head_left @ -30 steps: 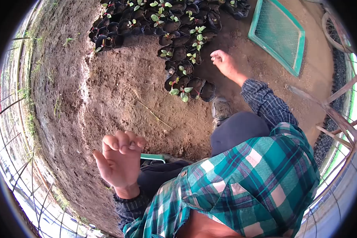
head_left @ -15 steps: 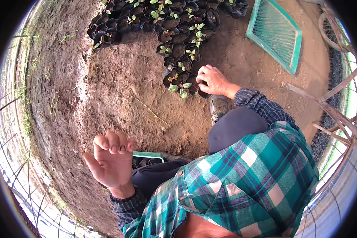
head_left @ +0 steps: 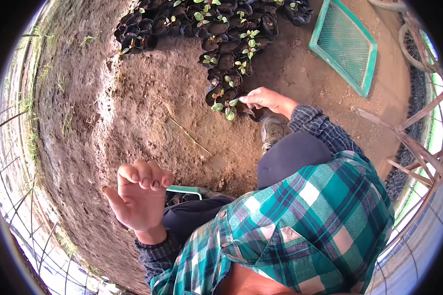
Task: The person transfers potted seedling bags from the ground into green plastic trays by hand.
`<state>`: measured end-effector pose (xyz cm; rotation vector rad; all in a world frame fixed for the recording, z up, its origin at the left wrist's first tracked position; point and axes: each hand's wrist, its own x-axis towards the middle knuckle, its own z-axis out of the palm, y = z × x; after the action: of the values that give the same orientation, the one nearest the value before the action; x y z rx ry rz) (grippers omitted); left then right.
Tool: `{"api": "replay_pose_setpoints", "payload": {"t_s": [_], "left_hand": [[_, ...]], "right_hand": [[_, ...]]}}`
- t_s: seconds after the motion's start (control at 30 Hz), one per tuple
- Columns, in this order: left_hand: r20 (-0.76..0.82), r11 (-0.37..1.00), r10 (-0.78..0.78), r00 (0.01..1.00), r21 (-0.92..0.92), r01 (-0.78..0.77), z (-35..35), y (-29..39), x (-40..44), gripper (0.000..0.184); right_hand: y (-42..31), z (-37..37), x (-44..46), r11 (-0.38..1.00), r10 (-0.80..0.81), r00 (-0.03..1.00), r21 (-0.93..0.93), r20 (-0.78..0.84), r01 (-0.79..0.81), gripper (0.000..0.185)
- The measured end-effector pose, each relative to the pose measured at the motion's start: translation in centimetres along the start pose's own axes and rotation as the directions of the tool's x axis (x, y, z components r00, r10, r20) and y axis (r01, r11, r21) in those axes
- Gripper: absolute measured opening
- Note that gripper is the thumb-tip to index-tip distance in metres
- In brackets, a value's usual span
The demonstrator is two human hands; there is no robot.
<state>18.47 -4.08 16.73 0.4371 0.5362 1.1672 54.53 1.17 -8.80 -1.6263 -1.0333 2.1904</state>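
Observation:
Several black seedling bags (head_left: 226, 46) of soil with small green plants stand packed on the ground at the top. My right hand (head_left: 263, 100) is at the lower end of their column, its fingers pinched together at the edge of a leafy seedling (head_left: 226, 107). What lies between those fingertips is too small to make out. Over the bare soil at the lower left, my left hand (head_left: 142, 194) is raised palm up, fingers curled but apart, with nothing in it.
A green-framed mesh screen (head_left: 346, 46) lies at the upper right. Wooden poles (head_left: 408, 137) and a wheel (head_left: 412, 44) are at the right edge. A green-rimmed container (head_left: 184, 189) sits beside my leg, and my shoe (head_left: 273, 132) is below the bags.
My right hand has moved left and down from beside the bags to the lowest seedling, and its fingers have closed. My left hand has shifted slightly left and stays raised.

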Motion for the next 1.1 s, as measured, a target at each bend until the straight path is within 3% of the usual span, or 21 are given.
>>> {"api": "replay_pose_setpoints", "payload": {"t_s": [0.03, 0.07, 0.13, 0.17, 0.2, 0.27, 0.3, 0.53, 0.57, 0.67, 0.7, 0.8, 0.83, 0.93, 0.97, 1.1], "left_hand": [[0.003, 1.0, 0.005, 1.0, -0.005, -0.005, 0.0, 0.1, 0.0, 0.041], [0.014, 1.0, 0.012, 1.0, -0.001, -0.012, -0.2, 0.1, -0.1, 0.044], [0.037, 1.0, 0.025, 0.999, 0.005, -0.026, -0.7, 0.1, -0.3, 0.052], [0.037, 1.0, 0.026, 0.999, 0.005, -0.027, -0.7, 0.1, -0.3, 0.052], [0.037, 1.0, 0.028, 0.999, 0.006, -0.028, -0.7, 0.2, -0.4, 0.052], [0.039, 0.999, 0.032, 0.999, 0.006, -0.033, -0.9, 0.2, -0.4, 0.052], [0.042, 1.0, 0.03, 0.999, 0.006, -0.03, -0.9, 0.2, -0.4, 0.052], [0.016, 1.0, -0.001, 1.0, 0.015, 0.0, 0.1, 0.1, 0.1, 0.043], [0.015, 1.0, 0.004, 1.0, 0.017, -0.004, 0.1, 0.2, 0.1, 0.043], [0.013, 1.0, 0.019, 1.0, 0.019, -0.019, 0.1, 0.2, -0.2, 0.043], [0.018, 1.0, 0.024, 1.0, 0.016, -0.024, 0.1, 0.3, -0.2, 0.043], [0.04, 0.999, 0.032, 0.999, 0.02, -0.033, 0.1, 0.4, -0.1, 0.043], [0.05, 0.999, 0.033, 0.998, 0.024, -0.035, 0.2, 0.4, 0.0, 0.043], [0.051, 1.0, 0.02, 0.999, 0.023, -0.021, 0.3, 0.1, 0.1, 0.044], [0.052, 1.0, 0.017, 0.998, 0.024, -0.018, 0.4, 0.0, 0.1, 0.045], [0.051, 1.0, 0.015, 0.999, 0.024, -0.016, 0.5, 0.0, -0.1, 0.044]], "right_hand": [[-0.3, -0.4, -0.6, 0.988, -0.039, 0.999, 0.15, 0.002, 0.038, 0.037], [-0.5, -0.9, -0.9, 0.947, 0.021, 0.999, 0.32, -0.032, -0.01, 0.037], [0.4, -1.8, -1.0, 0.972, -0.016, 0.964, 0.222, -0.264, 0.077, 0.039], [1.6, -2.7, -0.5, 0.997, -0.029, 0.94, 0.058, -0.339, 0.052, 0.033], [2.9, -2.7, -0.5, 0.981, -0.179, 0.911, -0.134, -0.373, 0.138, 0.03], [4.9, -2.0, -1.0, 0.822, -0.471, 0.813, -0.505, -0.343, 0.263, 0.024], [3.9, -1.2, -2.0, 0.758, -0.506, 0.817, -0.595, -0.275, 0.269, 0.019], [3.0, 2.1, -2.5, 0.483, -0.573, 0.814, -0.842, -0.096, 0.241, 0.018], [2.9, 2.0, -2.6, 0.533, -0.544, 0.83, -0.815, -0.123, 0.228, 0.018], [3.6, 1.0, -2.3, 0.686, -0.559, 0.747, -0.706, -0.359, 0.174, 0.026], [3.9, 0.6, -2.3, 0.626, -0.594, 0.73, -0.765, -0.34, 0.153, 0.036], [4.8, 0.2, -2.5, 0.567, -0.427, 0.868, -0.823, -0.254, 0.038, 0.041], [5.2, 0.1, -2.2, 0.599, -0.357, 0.903, -0.8, -0.239, 0.025, 0.041], [6.8, -0.6, -1.1, 0.652, -0.367, 0.874, -0.758, -0.317, -0.001, 0.021], [7.4, -0.9, -1.0, 0.707, -0.368, 0.861, -0.707, -0.352, 0.013, 0.02], [6.9, -2.4, -1.0, 0.692, -0.443, 0.789, -0.722, -0.425, 0.0, 0.02]]}}
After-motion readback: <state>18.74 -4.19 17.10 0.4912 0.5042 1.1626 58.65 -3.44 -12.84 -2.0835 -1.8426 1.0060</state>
